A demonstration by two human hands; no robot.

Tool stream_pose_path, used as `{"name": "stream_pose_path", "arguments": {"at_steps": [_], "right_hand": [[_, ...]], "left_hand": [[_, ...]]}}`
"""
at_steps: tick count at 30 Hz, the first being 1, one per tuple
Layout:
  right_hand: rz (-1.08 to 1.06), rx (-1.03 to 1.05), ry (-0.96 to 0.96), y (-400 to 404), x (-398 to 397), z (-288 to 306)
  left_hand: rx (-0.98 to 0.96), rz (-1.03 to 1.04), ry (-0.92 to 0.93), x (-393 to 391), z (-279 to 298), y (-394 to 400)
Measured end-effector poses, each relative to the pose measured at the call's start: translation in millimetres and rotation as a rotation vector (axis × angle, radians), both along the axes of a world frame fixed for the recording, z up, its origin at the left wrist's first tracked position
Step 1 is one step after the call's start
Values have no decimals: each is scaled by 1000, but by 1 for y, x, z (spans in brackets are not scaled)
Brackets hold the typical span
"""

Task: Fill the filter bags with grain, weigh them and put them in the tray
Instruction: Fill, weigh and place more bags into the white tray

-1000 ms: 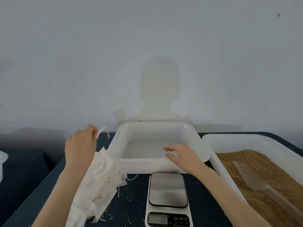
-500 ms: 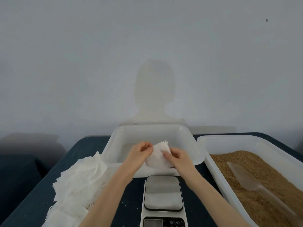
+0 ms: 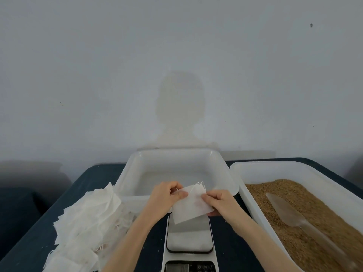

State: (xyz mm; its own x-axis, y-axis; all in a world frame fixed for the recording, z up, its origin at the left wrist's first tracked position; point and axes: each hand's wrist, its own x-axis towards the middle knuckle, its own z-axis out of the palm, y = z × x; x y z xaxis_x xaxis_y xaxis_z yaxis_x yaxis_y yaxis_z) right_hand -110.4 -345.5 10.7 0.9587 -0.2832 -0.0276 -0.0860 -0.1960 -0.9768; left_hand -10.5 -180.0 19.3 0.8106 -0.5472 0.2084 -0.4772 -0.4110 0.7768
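Both hands — left hand (image 3: 167,195), right hand (image 3: 220,203) — pinch one filter bag (image 3: 191,207) above scale (image 3: 189,236).

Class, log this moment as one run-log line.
step: opening bag | left hand: pinches filter bag | right hand: pinches bag | scale: bare | tray: no bags

Both hands pinch one filter bag (image 3: 191,206) above the scale (image 3: 189,240): the left hand (image 3: 167,197) at its top left edge, the right hand (image 3: 218,203) at its right edge. A bag pile (image 3: 86,218) lies left, an empty tray (image 3: 176,171) behind, and a grain tub (image 3: 306,211) with a scoop (image 3: 290,214) right.
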Motion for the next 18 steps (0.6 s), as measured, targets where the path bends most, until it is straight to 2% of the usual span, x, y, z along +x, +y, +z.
{"name": "stream_pose_path", "arguments": {"at_steps": [4,7,10,13,15,18], "right_hand": [[-92,-61,-10,2,-2,0],[-162,-156,-2,8,0,-1],[-191,-144,34,11,0,0],[-129,-100,22,13,-3,3],[-50,-124,0,13,-8,7],[-18,-158,-17,8,-10,9]], "left_hand": [[96,1,-176,-13,-3,-2],[68,-181,-144,-24,-6,-7],[161,-259,-188,-28,-12,-14],[290,-227,-286,-27,-17,-21],[285,-169,-326,-25,-21,-23],[226,-126,-251,-21,-26,-20]]}}
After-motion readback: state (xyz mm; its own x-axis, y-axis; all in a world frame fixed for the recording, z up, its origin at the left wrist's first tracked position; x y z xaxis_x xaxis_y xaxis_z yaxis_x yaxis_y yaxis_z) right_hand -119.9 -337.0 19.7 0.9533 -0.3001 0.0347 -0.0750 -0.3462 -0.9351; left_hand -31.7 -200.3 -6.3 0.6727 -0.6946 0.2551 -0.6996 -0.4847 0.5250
